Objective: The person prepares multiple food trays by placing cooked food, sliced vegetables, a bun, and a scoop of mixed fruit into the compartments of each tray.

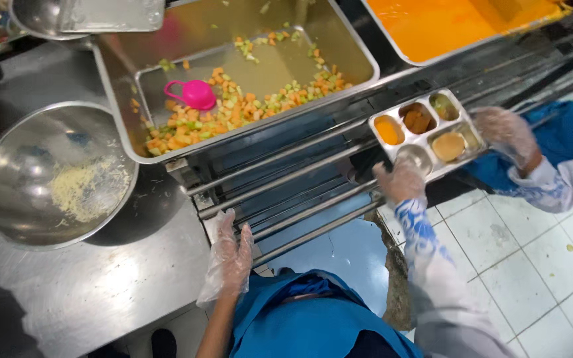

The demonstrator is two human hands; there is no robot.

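- Blue apron cloth [313,318] filled the bottom of the view, closest to the camera, over the person's chest.
- Just above it, the left hand [230,255], in a loose clear plastic glove, rested with fingers spread and slack against the edge of the steel counter [101,292], beside the metal rails [286,192]; it gripped nothing.
- Out to the right, the right hand [400,180], also gloved, with a blue-and-white patterned sleeve, grasped the near edge of a compartment meal tray [426,142] resting on the rails.
- That steel tray held an orange sauce, brown pieces, a greenish portion and a round tan portion in separate wells; the well nearest the right hand looked bare.
- Another person's gloved hand [509,136] held the tray's far right side, its arm in a similar patterned sleeve over blue cloth.
- Beyond the rails sat a large rectangular steel pan [233,40] with diced orange and green vegetables scattered along its near side, and a pink scoop [193,94] lying among them.
- On the counter to the left stood a round steel bowl [14,179] with a thin layer of pale yellow shreds at its bottom.
- At the top right, a second pan [452,26] held smooth orange sauce.
- White floor tiles [532,265] showed at the lower right.
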